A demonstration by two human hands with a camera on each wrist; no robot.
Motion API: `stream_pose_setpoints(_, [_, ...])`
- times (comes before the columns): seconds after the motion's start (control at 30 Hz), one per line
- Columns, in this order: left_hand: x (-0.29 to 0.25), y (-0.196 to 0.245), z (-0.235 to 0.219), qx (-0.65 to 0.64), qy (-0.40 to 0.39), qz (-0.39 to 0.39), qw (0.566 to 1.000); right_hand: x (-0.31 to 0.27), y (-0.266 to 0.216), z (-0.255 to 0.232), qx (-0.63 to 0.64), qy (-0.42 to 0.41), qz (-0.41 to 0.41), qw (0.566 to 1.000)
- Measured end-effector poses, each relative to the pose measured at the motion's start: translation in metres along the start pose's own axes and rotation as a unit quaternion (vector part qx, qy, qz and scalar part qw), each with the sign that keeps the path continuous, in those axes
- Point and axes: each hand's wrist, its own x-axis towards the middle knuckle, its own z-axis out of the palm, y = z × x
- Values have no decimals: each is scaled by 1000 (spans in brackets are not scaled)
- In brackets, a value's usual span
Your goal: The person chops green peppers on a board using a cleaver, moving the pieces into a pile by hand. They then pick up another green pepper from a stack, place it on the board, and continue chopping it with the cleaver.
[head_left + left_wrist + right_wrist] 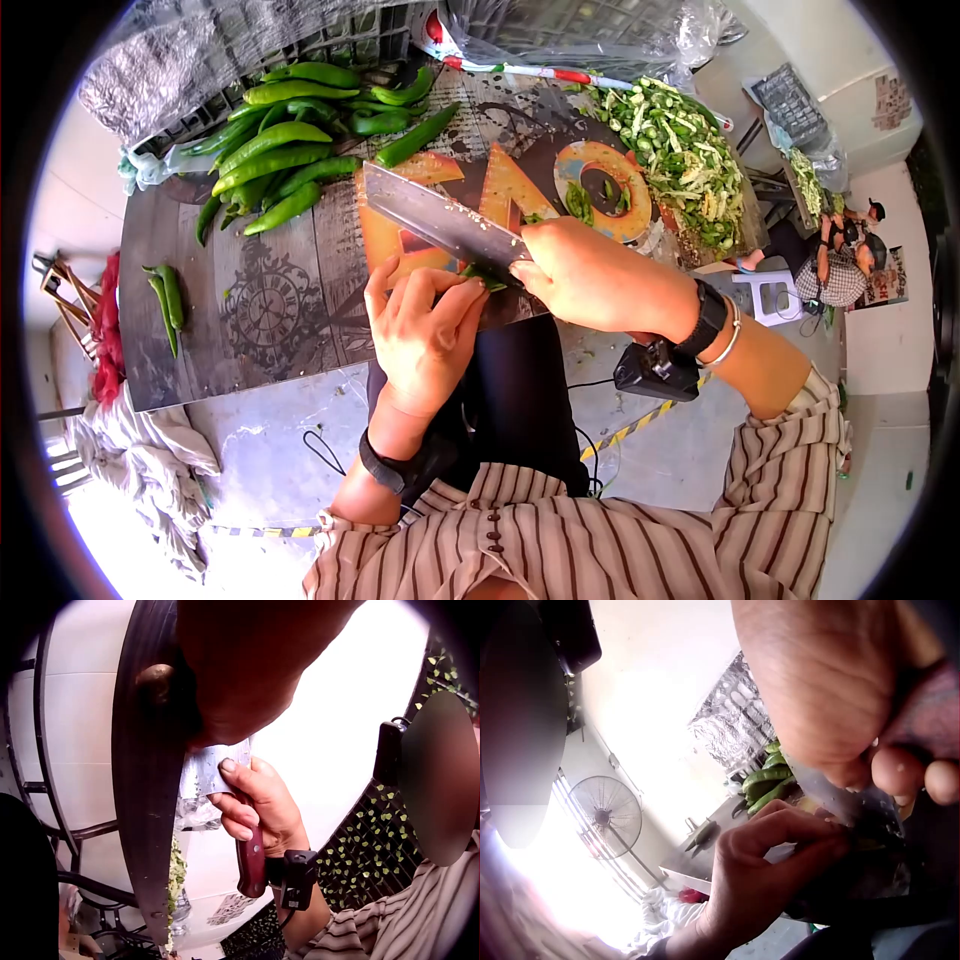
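My right hand (600,282) grips a cleaver (428,212), its broad blade flecked with small bits and angled across the table. In the left wrist view the fingers wrap its dark red handle (250,862), with the thumb along the blade. At the table's front edge my left hand (425,335) pinches a green chili pepper (486,276), mostly hidden by the fingers and blade. The fingertips lie close beside the blade. A heap of whole green peppers (285,150) lies back left, and chopped pepper (690,165) is piled at the right.
Two whole peppers (172,298) lie apart on the left of the dark printed table (205,350). A few pepper pieces (579,202) sit mid-table. Crates and clear plastic (590,35) line the back. A white stool (768,295) and another person (840,265) are at far right.
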Motion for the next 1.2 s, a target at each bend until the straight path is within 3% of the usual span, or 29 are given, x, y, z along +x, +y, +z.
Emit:
stream_pose_setpoints(0.2, [1,0,1,-6,1,-13,1000,3,-5,0,-12,-39,75,996])
stream_pose_setpoints(0.27, [0,0,-1,-10,-3,-8,1000,4,1,12,-19,58,-4,998])
stream_pose_setpoints(0.43, [1,-1,-1,-8,-3,-8,1000,14,-4,11,-13,47,17,999])
stream_pose_setpoints(0.77, [2,1,-2,-6,5,-4,1000,12,-8,10,-18,62,-18,998])
stream_pose_setpoints(1.2, [2,2,-2,-1,14,2,1000,-35,13,16,-35,65,4,997])
